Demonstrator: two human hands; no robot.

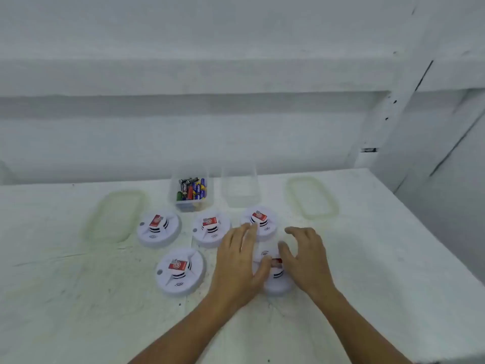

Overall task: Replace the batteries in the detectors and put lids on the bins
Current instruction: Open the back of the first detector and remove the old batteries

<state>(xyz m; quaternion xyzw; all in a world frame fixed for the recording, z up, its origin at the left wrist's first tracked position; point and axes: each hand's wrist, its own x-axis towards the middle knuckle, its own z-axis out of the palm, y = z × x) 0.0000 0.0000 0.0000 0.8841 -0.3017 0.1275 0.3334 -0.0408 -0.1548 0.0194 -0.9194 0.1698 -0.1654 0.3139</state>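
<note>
Several white round detectors lie on the table, each with a red label on its raised middle: one at the far left (158, 228), one in the middle (211, 228), one at the back right (259, 222), one near left (179, 271). Both hands close around a fifth detector (275, 281). My left hand (240, 261) rests on its left side, thumb by the red label. My right hand (305, 256) cups its right side, fingers curled. A clear bin of batteries (193, 193) and an empty clear bin (240, 190) stand behind. Lids lie at the left (115, 216) and right (311, 197).
The table (367, 258) is covered with a stained white sheet. A white wall and ledge rise behind the bins. The table's right edge runs diagonally at the far right, next to a white post (388, 122).
</note>
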